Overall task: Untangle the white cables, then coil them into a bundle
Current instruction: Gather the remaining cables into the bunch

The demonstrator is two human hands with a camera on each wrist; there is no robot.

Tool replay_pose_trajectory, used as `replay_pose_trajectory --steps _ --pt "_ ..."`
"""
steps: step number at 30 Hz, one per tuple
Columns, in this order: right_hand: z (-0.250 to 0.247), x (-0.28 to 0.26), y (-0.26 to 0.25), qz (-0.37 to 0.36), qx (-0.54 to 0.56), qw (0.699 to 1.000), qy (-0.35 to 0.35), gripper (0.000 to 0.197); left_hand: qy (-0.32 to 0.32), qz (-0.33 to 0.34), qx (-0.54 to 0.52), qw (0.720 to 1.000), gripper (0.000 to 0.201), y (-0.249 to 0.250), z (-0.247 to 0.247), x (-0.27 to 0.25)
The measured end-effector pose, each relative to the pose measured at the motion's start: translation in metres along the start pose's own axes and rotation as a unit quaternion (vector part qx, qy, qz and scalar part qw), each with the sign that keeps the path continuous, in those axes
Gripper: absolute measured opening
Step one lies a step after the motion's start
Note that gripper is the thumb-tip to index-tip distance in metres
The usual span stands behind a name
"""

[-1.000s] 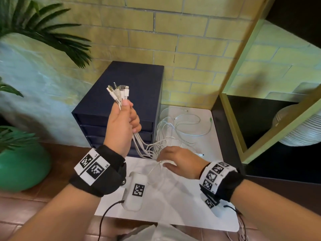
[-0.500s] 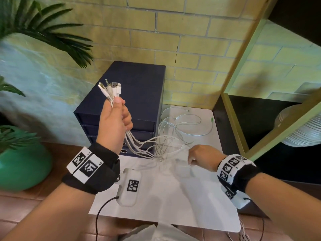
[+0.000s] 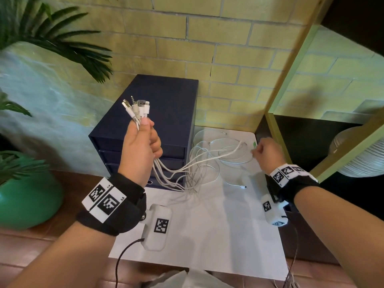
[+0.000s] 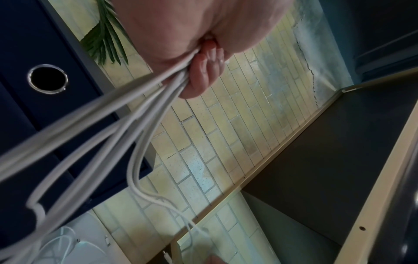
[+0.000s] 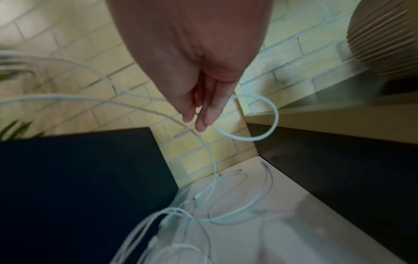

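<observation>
My left hand (image 3: 143,148) is raised in front of the drawer unit and grips several white cables (image 3: 199,163) just below their plugs (image 3: 137,108), which stick up above the thumb. In the left wrist view the cables (image 4: 113,134) run out of the closed fist (image 4: 199,71). They sag to the right into a loose tangle on the white mat (image 3: 207,225). My right hand (image 3: 267,152) is at the mat's far right and pinches one white cable; in the right wrist view its fingertips (image 5: 200,123) hold a cable loop (image 5: 260,125).
A dark blue drawer unit (image 3: 166,113) stands behind the cables against the yellow brick wall. A green pot (image 3: 27,200) with a palm stands at the left. A yellow-framed dark shelf (image 3: 311,152) with a ribbed white object (image 3: 357,161) borders the right.
My right hand moved from the mat's middle to its far right, drawing one cable out of the tangle. The left hand stayed raised with the plug ends, shifting slightly left.
</observation>
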State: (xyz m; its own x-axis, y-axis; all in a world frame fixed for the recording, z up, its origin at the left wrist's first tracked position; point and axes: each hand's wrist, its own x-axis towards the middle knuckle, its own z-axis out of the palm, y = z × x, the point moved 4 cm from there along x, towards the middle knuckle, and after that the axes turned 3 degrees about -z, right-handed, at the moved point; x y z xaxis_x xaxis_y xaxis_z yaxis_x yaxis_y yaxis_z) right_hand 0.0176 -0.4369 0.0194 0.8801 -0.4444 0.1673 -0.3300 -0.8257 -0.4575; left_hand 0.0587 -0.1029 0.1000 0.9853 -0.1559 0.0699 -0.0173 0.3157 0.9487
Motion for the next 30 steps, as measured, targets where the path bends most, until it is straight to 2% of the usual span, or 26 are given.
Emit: replay_pose_trajectory --steps 2,3,7,9,13,18,23,24,26,28,30 --pt "-0.006 0.009 -0.005 -0.004 0.061 0.997 0.038 0.028 -0.003 -0.001 0.0 1.0 0.026 -0.001 0.002 -0.001" --pt "-0.005 0.013 -0.007 -0.005 0.075 0.997 0.024 0.025 -0.004 -0.001 0.0 1.0 0.026 0.0 0.002 -0.001" --pt "0.012 0.012 -0.011 0.025 0.03 0.99 -0.137 0.008 -0.004 0.001 0.0 1.0 0.026 0.0 0.003 0.0" --pt "0.019 0.008 -0.007 0.021 0.013 0.983 -0.181 0.013 -0.005 0.0 -0.001 1.0 0.026 0.0 0.003 -0.001" --pt "0.029 -0.002 -0.004 -0.009 -0.027 0.975 -0.221 0.022 -0.005 -0.002 -0.007 1.0 0.027 0.0 0.003 -0.001" --pt "0.069 -0.035 -0.006 -0.049 -0.065 0.94 -0.33 0.039 -0.007 -0.005 -0.014 1.0 0.027 0.001 0.003 -0.001" --pt "0.115 -0.066 0.005 -0.019 -0.112 0.908 -0.402 0.061 -0.015 -0.005 -0.021 1.0 0.027 0.0 0.004 -0.004" --pt "0.121 -0.07 0.008 -0.008 -0.114 0.907 -0.406 0.059 -0.015 -0.007 -0.019 1.0 0.027 0.0 0.003 -0.005" --pt "0.125 -0.071 0.013 0.0 -0.126 0.916 -0.382 0.044 -0.015 -0.009 -0.015 1.0 0.027 0.0 0.002 -0.006" --pt "0.121 -0.065 0.017 0.002 -0.13 0.935 -0.33 0.026 -0.011 -0.011 -0.01 1.0 0.026 0.0 -0.001 -0.006" --pt "0.109 -0.056 0.022 0.019 -0.103 0.957 -0.272 0.023 -0.009 -0.014 -0.005 1.0 0.026 -0.001 -0.004 -0.006"
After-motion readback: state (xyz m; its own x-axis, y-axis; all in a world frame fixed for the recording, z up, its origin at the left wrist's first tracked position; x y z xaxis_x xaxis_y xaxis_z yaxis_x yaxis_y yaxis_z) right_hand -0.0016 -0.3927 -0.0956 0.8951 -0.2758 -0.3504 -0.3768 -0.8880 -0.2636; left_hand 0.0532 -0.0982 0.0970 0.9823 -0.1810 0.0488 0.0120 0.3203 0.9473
